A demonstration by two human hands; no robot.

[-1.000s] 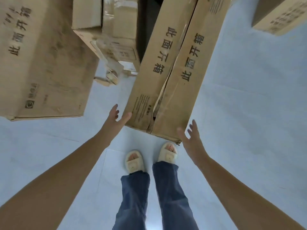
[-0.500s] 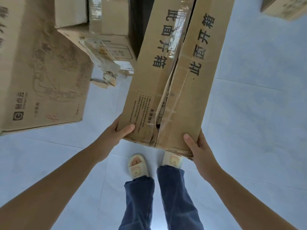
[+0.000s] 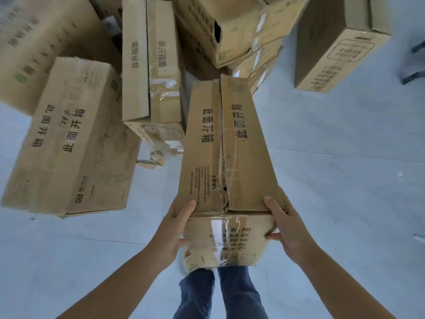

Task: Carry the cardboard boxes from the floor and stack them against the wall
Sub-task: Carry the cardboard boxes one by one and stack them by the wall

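My left hand [image 3: 177, 229] and right hand [image 3: 287, 226] gripped the near end of the long box [image 3: 230, 162], thumbs on top, its far end toward the pile [image 3: 241, 31]. I judged its split, loosely taped seam could gape, or the far end sag. Fingers underneath were hidden; no wall showed.

1 head view, wide-angle, looking steeply down, close over hands [image 3: 230, 229].
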